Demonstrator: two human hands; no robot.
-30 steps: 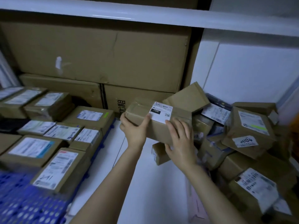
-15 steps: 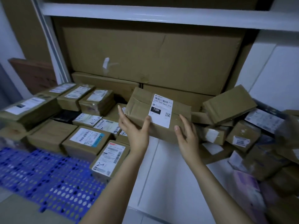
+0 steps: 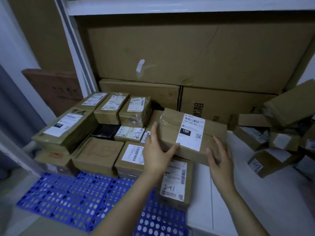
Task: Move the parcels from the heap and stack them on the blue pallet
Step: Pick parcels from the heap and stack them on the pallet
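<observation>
light: dim, bluish | focus: soft — slight motion blur | edges: wide-angle bowing

A white shelf board (image 3: pixel 187 5) spans the top, meeting a white upright post (image 3: pixel 75 53) at left. Under it a large cardboard carton (image 3: pixel 187 53) stands on two lower cartons (image 3: pixel 139 92). A brown board (image 3: pixel 56 89) stands behind the post. The floor (image 3: pixel 238 201) is pale, the light dim.
</observation>
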